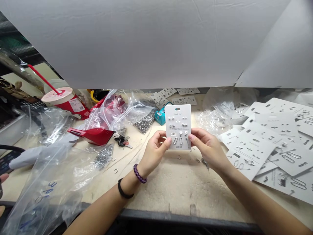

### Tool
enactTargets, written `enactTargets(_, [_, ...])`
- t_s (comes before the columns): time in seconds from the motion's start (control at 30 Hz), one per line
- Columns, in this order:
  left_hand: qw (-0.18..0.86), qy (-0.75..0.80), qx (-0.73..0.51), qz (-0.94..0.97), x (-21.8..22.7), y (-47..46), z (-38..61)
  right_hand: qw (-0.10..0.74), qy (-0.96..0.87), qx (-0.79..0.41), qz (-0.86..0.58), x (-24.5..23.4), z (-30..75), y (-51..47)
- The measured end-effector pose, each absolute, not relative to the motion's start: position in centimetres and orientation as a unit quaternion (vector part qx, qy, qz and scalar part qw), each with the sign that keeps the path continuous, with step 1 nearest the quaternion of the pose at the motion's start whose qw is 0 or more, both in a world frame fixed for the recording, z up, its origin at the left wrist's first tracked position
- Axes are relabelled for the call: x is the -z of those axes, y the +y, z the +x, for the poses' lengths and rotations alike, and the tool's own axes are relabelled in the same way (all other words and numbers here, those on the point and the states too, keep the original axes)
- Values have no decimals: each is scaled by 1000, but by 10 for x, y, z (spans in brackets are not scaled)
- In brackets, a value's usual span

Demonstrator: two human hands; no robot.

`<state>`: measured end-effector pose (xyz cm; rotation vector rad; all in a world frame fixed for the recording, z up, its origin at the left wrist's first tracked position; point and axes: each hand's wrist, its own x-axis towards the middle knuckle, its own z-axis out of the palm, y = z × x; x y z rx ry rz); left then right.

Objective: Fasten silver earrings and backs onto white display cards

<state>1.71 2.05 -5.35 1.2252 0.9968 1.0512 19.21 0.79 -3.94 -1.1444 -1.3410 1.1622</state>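
Note:
A white earring card (178, 127) stands upright above the table, held at its lower sides between both hands. It bears rows of small studs and, lower down, paperclip-shaped and dangling silver pieces. My left hand (157, 147) pinches the left edge, thumb in front; a purple bead bracelet (140, 174) and a black band (123, 189) circle that wrist. On the right edge, my right hand (204, 143) grips with its thumb in front. Beneath the card lie a small metal ring (179, 157) and a little cluster of metal pieces (205, 162).
Many filled earring cards (254, 153) are heaped at right. At left are a red scoop (97, 135), keys (122, 140), plastic bags (56, 182) and a red cup (68, 102) with a straw. A teal object (160, 116) sits behind. Part of another person's hand (3, 178) shows at far left.

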Motion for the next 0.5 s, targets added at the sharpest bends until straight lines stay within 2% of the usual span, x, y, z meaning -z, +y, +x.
enactTargets(0.33, [577,396,-454,551,55,23,17,492,-550,-487,-467,36,194,10])
enactTargets(0.4, [500,408,-481,593,56,22,16,487,-599,-444,-455,36,194,9])
enactTargets(0.5, [322,379,-548,673,57,21,11,505,-706,-293,-402,37,195,6])
